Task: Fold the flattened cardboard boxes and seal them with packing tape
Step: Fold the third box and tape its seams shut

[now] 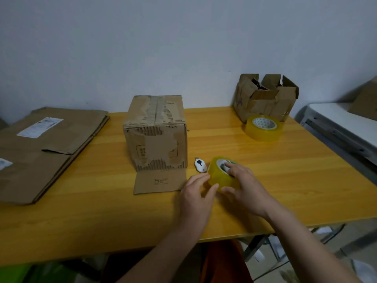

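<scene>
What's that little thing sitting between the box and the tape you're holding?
In the head view, a small white cutter lies on the table, between the folded cardboard box and the tape roll both hands hold.

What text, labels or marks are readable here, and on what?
Nothing can be read as text.
White shipping label on the flattened cardboard stack: print blurred.
Second white label at the stack's left edge: blurred.
Printed frame on the front of the folded box: characters blurred, partly torn away.
Small printed rectangle on the box's front flap: too small.
White cutter: dark keyhole-like mark, no words.
</scene>
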`<state>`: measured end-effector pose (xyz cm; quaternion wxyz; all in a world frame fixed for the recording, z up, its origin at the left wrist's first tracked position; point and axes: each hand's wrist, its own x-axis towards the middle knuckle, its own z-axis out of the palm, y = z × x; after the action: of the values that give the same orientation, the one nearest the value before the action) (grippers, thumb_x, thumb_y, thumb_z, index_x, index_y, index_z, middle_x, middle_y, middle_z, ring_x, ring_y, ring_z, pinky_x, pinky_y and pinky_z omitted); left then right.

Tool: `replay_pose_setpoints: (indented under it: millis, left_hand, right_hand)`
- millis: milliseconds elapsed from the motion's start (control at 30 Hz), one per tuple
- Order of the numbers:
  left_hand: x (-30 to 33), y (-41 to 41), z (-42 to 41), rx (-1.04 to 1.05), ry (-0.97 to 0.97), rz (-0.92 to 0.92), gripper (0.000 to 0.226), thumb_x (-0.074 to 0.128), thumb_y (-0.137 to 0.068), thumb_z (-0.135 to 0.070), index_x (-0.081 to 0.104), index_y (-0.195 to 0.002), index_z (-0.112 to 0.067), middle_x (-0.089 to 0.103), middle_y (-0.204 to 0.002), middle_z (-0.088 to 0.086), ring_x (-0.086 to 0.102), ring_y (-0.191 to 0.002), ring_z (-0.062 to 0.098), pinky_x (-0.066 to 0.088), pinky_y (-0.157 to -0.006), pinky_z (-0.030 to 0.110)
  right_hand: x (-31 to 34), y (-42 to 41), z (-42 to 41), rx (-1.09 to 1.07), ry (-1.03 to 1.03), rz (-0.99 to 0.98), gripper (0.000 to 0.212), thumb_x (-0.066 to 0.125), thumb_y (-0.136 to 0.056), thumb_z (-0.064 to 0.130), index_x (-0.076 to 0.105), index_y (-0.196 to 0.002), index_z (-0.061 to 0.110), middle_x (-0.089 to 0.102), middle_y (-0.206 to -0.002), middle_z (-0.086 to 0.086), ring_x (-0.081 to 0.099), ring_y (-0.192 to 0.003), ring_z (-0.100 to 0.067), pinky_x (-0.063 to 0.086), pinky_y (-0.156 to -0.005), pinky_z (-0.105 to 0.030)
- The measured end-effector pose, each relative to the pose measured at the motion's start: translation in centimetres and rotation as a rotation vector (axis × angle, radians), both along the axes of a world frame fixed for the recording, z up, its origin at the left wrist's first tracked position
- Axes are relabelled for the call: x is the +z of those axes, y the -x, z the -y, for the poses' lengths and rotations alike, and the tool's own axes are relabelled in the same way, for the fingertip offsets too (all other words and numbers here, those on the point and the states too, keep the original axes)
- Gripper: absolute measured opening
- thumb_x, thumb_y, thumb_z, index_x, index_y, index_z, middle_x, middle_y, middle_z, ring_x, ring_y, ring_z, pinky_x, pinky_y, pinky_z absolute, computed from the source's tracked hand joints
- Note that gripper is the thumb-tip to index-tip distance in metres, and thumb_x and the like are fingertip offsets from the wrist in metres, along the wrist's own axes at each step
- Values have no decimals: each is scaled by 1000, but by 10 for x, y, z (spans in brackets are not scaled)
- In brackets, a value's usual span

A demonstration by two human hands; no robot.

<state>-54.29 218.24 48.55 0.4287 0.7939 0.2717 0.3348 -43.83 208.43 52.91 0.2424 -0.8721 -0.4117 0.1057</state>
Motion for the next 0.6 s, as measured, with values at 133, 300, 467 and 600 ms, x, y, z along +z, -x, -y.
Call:
replay_pose_setpoints:
  millis: [133,300,467,600]
  left_hand:
    - [12,5,-8,60,37,115,16,77,-80,-12,74,-97,-11,65,-93,-9,65,-88,5,57,-80,31]
    - [23,11,-21,104,-4,99,15,69,-86,-5,67,-79,-18,59,-83,-10,65,-78,11,57,-73,35]
    - [39,16,-42,226,3,-77,13,60,-93,-17,57,-82,-23,61,-88,-5,60,-87,16,51,-80,36]
    - [48,22,-56,249,90,-86,10,57,-95,-17,57,-86,-20,63,-90,0,58,-90,18,48,-75,31]
  right_hand:
    - [12,10,-11,-59,28,-54,56,67,-87,35,46,-136,15,50,-138,-6,45,-127,-22,38,-102,-34]
    - [19,23,-17,-72,26,-48,52,71,-81,41,52,-124,19,58,-122,-4,54,-110,-22,45,-90,-38]
    - [15,24,-11,89,-68,112,61,81,-70,34,49,-121,23,46,-116,8,42,-113,-15,38,-94,-32]
    - [10,24,-12,79,-285,127,74,81,-70,12,43,-133,23,35,-139,7,29,-130,-10,29,-103,-20]
